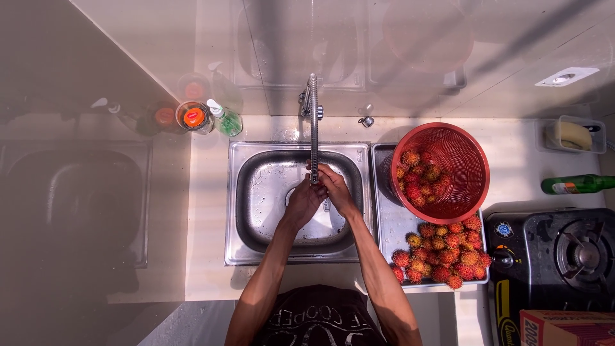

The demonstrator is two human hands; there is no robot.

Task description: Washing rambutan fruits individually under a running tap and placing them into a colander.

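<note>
the left hand (303,204) and right hand (334,189) met under the outlet of the tall steel spring-neck tap (313,122), above the stainless steel sink basin (256,192). both hands were loosely curled against each other; no object showed between them. the step in hand appeared to be rinsing. the spiky red rambutans (442,253) lay heaped on the steel draining board (387,224), others inside the tilted red plastic basket (464,160). a next reach would go rightward.

Home kitchen; steel sink (256,192), gas stove (557,256), rambutans (442,253).
</note>
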